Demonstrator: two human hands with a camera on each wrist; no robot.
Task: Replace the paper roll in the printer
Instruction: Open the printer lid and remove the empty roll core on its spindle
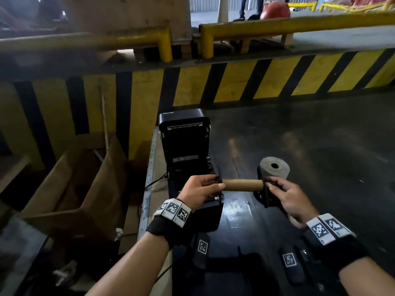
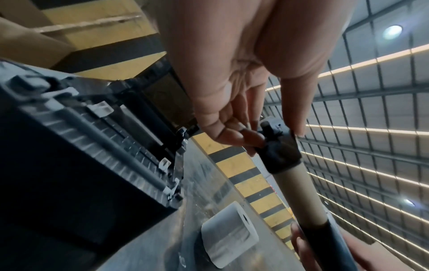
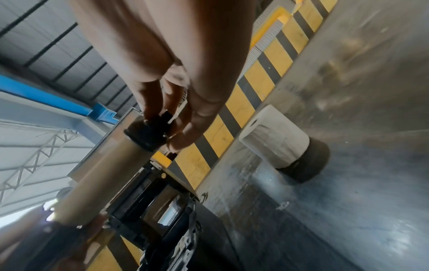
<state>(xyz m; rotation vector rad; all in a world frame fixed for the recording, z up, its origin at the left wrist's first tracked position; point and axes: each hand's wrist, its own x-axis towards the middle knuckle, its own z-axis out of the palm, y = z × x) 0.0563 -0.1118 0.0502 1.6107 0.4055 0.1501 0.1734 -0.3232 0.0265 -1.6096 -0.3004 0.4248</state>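
Empty core's out of the printer, held crosswise between both hands

The bare cardboard core [image 1: 242, 185] runs left to right just in front of the open printer [image 1: 185, 146]. The left hand [image 1: 201, 190] pinches the black end holder [image 2: 279, 148] on one end, and the right hand [image 1: 286, 193] pinches the other. The fresh paper roll [image 1: 275, 167] stands on end on the dark table [image 1: 320, 146] just behind the right hand, so I'd guess that hand reaches for it. Only the wrist views show the fingertips gripping the holders' caps; the head view hides that.

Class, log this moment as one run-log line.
step: spent core out | left hand: holds spindle end | right hand: holds other end | cardboard core: bare | new roll: on table | printer: open
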